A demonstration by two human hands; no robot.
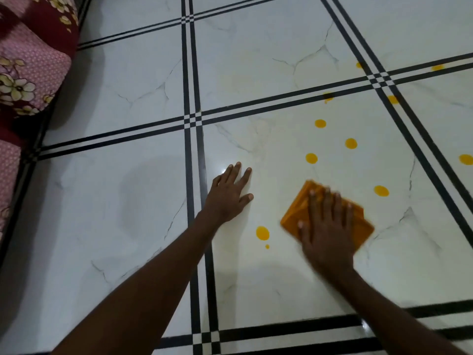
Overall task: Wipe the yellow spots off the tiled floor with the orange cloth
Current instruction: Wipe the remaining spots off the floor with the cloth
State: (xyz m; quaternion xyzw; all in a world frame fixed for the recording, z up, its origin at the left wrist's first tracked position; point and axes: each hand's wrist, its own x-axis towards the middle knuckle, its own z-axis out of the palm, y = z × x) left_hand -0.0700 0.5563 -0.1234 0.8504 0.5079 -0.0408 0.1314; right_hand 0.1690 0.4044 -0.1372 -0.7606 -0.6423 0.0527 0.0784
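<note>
A left hand (230, 194) rests flat, fingers spread and holding nothing, on the floor (128, 196) just right of a dark tile seam. A spot (262, 232) lies between it and the right hand (326, 226), which presses flat on the folded cloth (297, 213). More spots (311, 158) lie beyond the cloth, toward the tile's far-right corner, nearer the right hand.

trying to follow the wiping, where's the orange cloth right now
In the head view the folded orange cloth lies flat on the white marble-look tiled floor at lower right, pressed under the right hand, with a round yellow spot just to its right.
</note>
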